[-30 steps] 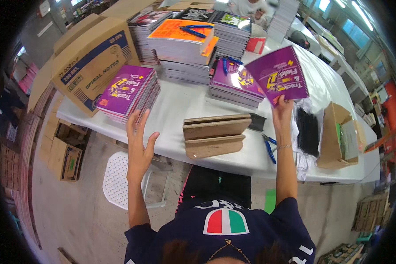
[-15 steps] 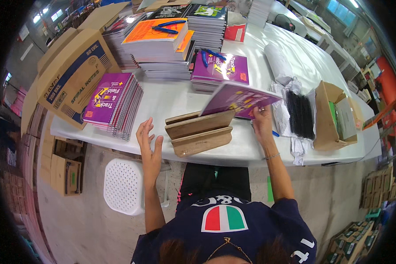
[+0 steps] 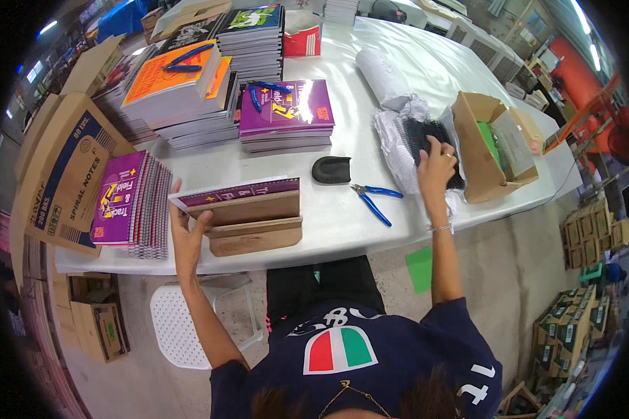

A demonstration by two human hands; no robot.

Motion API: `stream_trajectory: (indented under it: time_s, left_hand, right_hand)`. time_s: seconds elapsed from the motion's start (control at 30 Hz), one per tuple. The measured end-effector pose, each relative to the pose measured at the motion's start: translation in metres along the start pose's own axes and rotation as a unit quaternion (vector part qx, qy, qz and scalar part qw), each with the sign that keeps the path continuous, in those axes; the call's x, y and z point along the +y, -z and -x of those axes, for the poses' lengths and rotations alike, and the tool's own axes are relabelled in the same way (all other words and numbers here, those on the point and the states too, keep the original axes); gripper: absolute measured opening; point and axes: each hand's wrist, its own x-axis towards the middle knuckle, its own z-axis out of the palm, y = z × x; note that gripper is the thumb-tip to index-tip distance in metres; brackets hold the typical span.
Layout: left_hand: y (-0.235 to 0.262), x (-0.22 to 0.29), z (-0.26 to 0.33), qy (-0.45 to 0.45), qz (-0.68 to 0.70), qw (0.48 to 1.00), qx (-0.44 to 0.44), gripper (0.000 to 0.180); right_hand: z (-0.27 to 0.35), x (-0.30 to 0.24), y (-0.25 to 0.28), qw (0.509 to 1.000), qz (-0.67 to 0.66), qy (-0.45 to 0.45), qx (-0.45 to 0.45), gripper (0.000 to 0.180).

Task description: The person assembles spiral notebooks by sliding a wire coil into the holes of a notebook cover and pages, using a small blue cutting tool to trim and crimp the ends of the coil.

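My left hand (image 3: pixel 186 227) grips the left end of a purple book (image 3: pixel 239 193) that lies on a stepped wooden block (image 3: pixel 253 223) at the near edge of the white table (image 3: pixel 342 223). Over at the right, my right hand (image 3: pixel 437 162) rests on a bundle of black spiral bindings (image 3: pixel 419 136) lying in white plastic wrap (image 3: pixel 391 143); its fingers curl over them. Blue-handled pliers (image 3: pixel 372 199) and a small black pad (image 3: pixel 330 170) lie between the two hands.
Stacks of purple and orange books (image 3: pixel 285 119) fill the far left of the table, and a purple pile (image 3: pixel 129 202) sits at the left edge. An open cardboard box (image 3: pixel 486 150) stands at the right. Large cartons (image 3: pixel 63 174) and a white stool (image 3: pixel 178 328) are at left.
The purple book came down from my raised right hand onto the wooden block. My left hand took hold of its left end, and my right hand moved right to the black bindings.
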Motion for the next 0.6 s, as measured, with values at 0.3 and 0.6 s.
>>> stream_trajectory:
  time_s: [0.3, 0.6]
  left_hand:
    - [-0.012, 0.013, 0.001, -0.004, 0.013, 1.000, 0.009, 0.083]
    - [-0.032, 0.022, 0.008, -0.137, -0.208, 0.953, 0.174, 0.078]
  right_hand:
    - [0.027, 0.058, -0.024, 0.994, 0.006, 0.026, -0.108, 0.031]
    - [0.007, 0.065, -0.007, 0.967, -0.226, -0.117, -0.001, 0.017]
